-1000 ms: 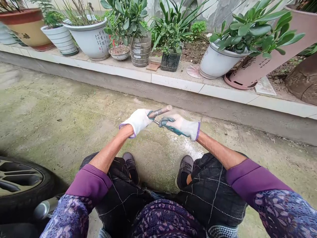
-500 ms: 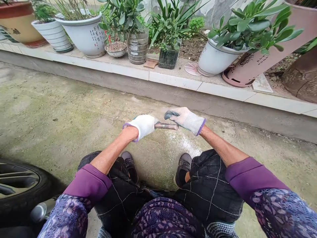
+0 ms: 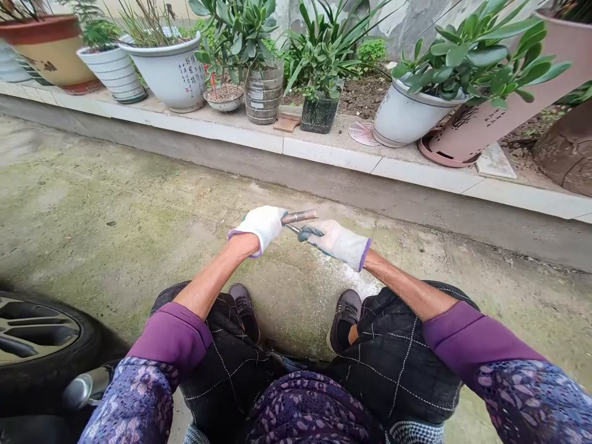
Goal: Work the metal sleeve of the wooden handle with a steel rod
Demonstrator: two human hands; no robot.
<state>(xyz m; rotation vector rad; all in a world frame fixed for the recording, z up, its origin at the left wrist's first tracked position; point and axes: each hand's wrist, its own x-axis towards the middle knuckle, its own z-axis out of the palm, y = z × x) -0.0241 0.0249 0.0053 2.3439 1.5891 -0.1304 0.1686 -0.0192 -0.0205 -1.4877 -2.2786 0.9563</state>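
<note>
Both hands wear white knit gloves with purple cuffs and dark palms. My left hand (image 3: pixel 263 227) is closed around a tool with a brown wooden handle (image 3: pixel 300 216); a metal ring shows on the handle, and the tool's other end is hidden in the glove. Just below the handle, a thin metal rod (image 3: pixel 292 228) runs between the two gloves. My right hand (image 3: pixel 335 239) is closed on the rod's right end, fingers curled. Whether rod and handle are one tool I cannot tell.
Concrete ground (image 3: pixel 161 197) lies under the hands, with white powder (image 3: pixel 345 277) near the right shoe. Ahead runs a tiled ledge (image 3: pixel 330 154) bearing several potted plants, among them a white pot (image 3: pixel 407 117). A car wheel (image 3: pixel 41 333) stands at lower left.
My right hand has moved slightly left and down and closed on the thin metal rod, which now shows. The wooden handle has risen and tilted up at its right end.
</note>
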